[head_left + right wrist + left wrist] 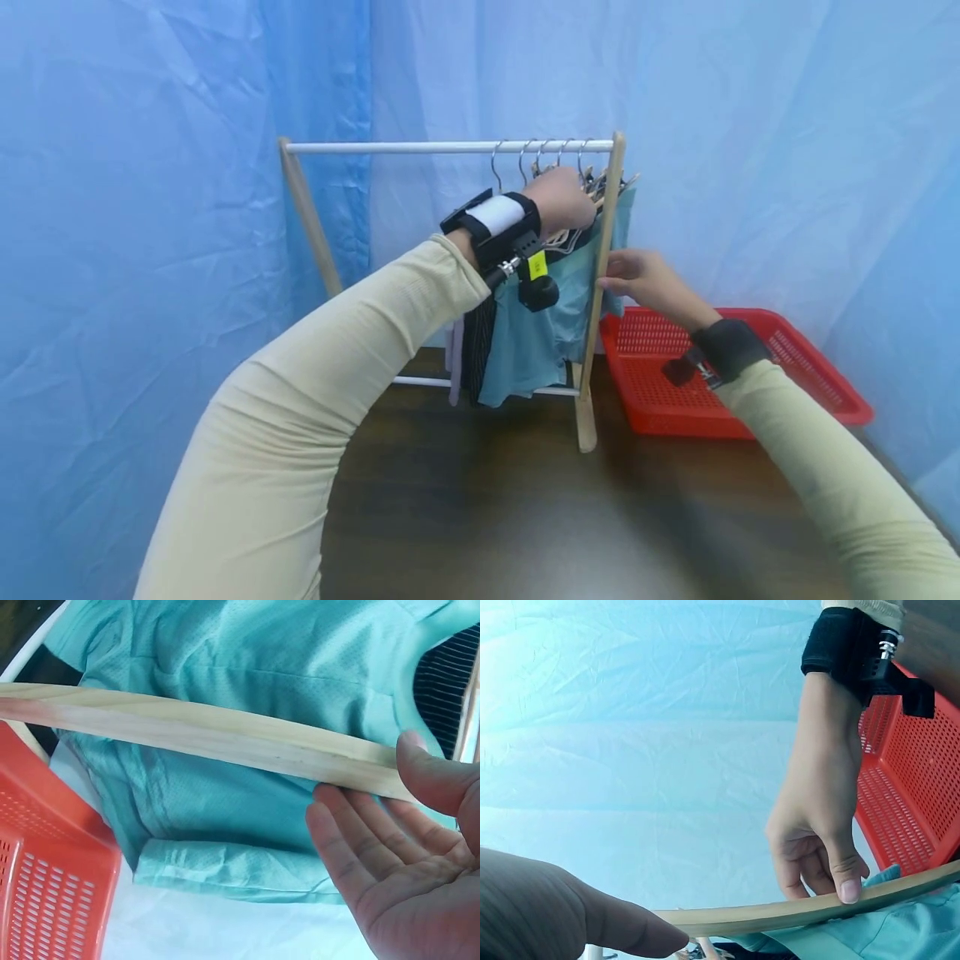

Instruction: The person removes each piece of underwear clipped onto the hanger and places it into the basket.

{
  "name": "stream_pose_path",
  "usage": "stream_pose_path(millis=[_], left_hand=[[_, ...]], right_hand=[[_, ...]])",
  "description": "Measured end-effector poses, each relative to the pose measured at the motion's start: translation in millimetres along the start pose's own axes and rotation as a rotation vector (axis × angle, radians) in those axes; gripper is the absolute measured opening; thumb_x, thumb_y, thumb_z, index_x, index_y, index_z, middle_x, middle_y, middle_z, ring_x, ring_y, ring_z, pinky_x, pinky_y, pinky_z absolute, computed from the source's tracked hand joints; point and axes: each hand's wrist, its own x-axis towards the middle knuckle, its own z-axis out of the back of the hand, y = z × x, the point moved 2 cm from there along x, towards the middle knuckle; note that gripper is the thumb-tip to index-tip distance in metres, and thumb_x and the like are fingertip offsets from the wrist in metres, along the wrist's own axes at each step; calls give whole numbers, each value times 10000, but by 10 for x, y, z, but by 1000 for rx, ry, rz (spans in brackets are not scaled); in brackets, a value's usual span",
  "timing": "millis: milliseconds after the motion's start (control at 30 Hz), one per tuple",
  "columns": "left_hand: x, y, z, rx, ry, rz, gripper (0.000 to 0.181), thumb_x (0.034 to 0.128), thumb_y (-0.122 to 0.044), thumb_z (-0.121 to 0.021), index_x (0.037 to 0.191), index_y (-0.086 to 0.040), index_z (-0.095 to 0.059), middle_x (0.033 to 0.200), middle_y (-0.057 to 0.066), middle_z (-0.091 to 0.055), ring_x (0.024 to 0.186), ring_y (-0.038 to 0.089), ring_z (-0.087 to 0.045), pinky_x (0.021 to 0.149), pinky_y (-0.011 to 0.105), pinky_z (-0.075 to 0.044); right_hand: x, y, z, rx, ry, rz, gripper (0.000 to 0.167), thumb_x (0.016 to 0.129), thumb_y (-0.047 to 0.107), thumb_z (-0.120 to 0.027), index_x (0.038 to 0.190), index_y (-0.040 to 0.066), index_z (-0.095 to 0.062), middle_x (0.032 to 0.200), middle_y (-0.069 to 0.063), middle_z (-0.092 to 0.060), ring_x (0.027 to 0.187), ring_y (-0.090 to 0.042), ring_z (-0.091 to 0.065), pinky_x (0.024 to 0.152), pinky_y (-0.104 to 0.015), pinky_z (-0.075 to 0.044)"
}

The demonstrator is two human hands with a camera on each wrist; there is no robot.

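Your right hand (645, 279) pinches the pale wooden rack post (594, 325), thumb and fingers parted by about its width. The teal fabric garment (525, 333) hangs close beside those fingers, showing on both sides of the post. Your left hand (561, 198) is left of the post; its fingers' opening and hold cannot be determined.

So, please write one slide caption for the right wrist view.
Right hand holds a wooden rack upright, teal garment behind it, red perforated basket nearby.
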Motion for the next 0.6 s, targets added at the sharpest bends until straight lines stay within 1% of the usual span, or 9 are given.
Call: stream_pose_path(millis=[67,133,267,333,467,600], left_hand=[[56,-14,-17,44,-2,8,276,1030,-103,-496,755,-119,-479,633,-31,-340,468,82,-313,457,196,-276],[104,-17,-34,70,2,20,259,1038,-119,-492,778,-116,-502,635,-31,-339,470,83,-313,458,197,-279],[189,-2,-58,136,17,40,186,1045,-152,-503,879,-106,-571,642,-30,-354,477,82,-320,460,194,-283],[226,9,-67,170,18,42,159,1043,-151,-508,920,-98,-593,657,-31,-360,489,78,-323,465,188,-284],[289,30,-102,178,24,51,137,1046,-149,-504,1023,-80,-620,694,-27,-393,503,68,-358,469,166,-310],[334,38,-127,216,33,59,168,1043,-165,-508,1088,-70,-640,726,-14,-486,503,57,-439,469,141,-368]], right_hand=[[18,-5,-6,-7,-4,4,488,1006,168,-643,1444,18,-489,1360,-271,-609,1251,-409,-605,1052,-567,-498],[38,-13,-16,-27,-15,6,451,1013,160,-631,1415,4,-501,1336,-280,-620,1230,-409,-618,1037,-553,-514],[65,-29,-50,-55,-35,24,404,1015,139,-623,1370,-22,-514,1294,-293,-640,1201,-416,-635,1018,-548,-528],[72,-30,-71,-60,-42,37,395,1014,128,-624,1360,-27,-517,1284,-294,-647,1196,-417,-641,1016,-546,-531],[67,-20,-109,-66,-54,55,384,1014,106,-621,1351,-47,-520,1265,-307,-650,1188,-432,-646,1009,-554,-534],[49,-1,-128,-76,-76,48,363,1009,105,-628,1334,-32,-540,1247,-293,-662,1172,-422,-657,992,-556,-544]])
